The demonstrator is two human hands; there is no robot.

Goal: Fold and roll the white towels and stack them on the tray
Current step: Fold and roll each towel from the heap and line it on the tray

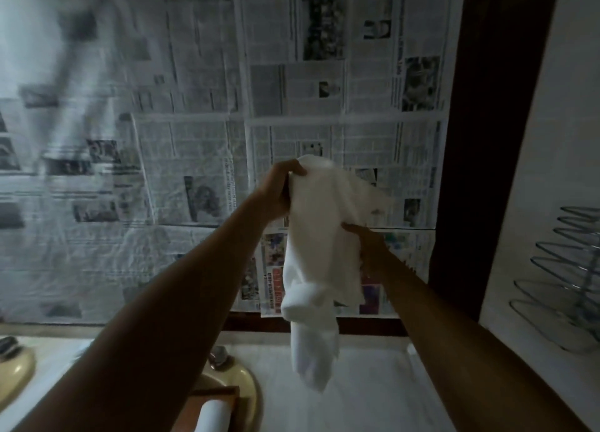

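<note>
- Newspaper sheets (pixel 201 133) cover the wall or window behind the desk (pixel 373 399), edge to edge, with a dark wooden frame (pixel 480 139) standing upright at their right.
- Both arms reach forward over the pale desk and hold one white towel (pixel 319 237) up in the air, in front of the newspaper.
- The left hand (pixel 276 191) has the higher hold: its grip is pinching the towel's top edge, thumb on the near face of the cloth.
- The right hand (pixel 370 240) is lower and at the towel's right edge, its grip closed on the cloth with the thumb across the front; the fingers behind are hidden.
- The towel hangs crumpled and bunched, its lowest tip dangling above the desk and clear of it.
- A rolled white towel (pixel 212 415) lies on a brown wooden tray (pixel 207 396) at the bottom edge of the view, near the desk's front edge.
- The tray lies over a beige basin (pixel 246 386) with a metal tap (pixel 220 355) behind it.
- A chrome wire rack (pixel 561 279) stands at the right edge.
</note>
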